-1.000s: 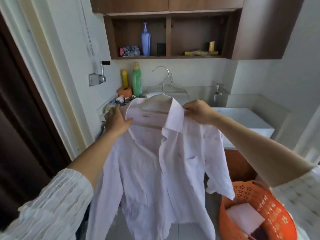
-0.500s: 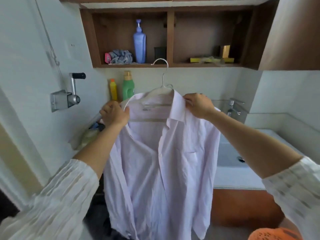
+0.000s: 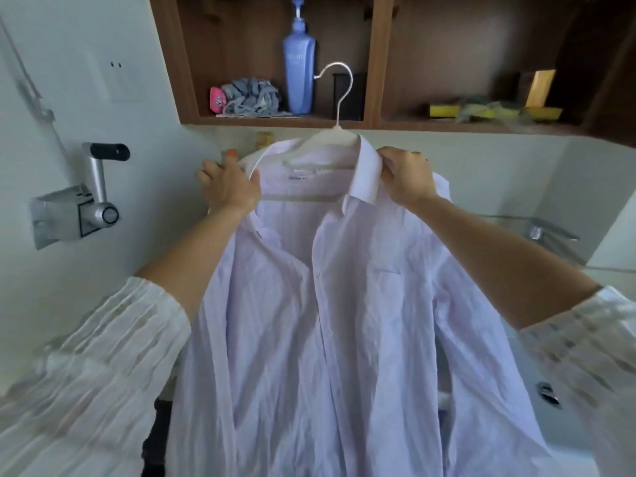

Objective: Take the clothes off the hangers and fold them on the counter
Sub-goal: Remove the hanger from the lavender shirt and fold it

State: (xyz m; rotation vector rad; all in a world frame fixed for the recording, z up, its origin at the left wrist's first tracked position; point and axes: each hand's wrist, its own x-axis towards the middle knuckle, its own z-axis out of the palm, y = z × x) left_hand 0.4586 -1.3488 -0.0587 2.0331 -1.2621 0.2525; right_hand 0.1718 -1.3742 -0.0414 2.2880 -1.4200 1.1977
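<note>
- A pale lilac shirt [image 3: 323,321] hung on a white hanger [image 3: 339,132], held up in front of a wall shelf [image 3: 375,122].
- The left hand [image 3: 229,187] gripped the shirt's left shoulder by the collar opening, fingers curled into the cloth.
- The right hand [image 3: 407,182] pinched the turned-up collar and right shoulder between thumb and fingers.
- The hanger's hook rose free above the collar, in front of the shelf's divider.
- The shirt front hung open at the neck and buttoned lower down, its breast pocket showing.
- A blue pump bottle [image 3: 298,63] and a grey bundle of cloth [image 3: 251,98] stood on the shelf behind.
- A metal crank handle [image 3: 93,194] was fixed to the wall at left; a tap [image 3: 543,232] showed at right.
</note>
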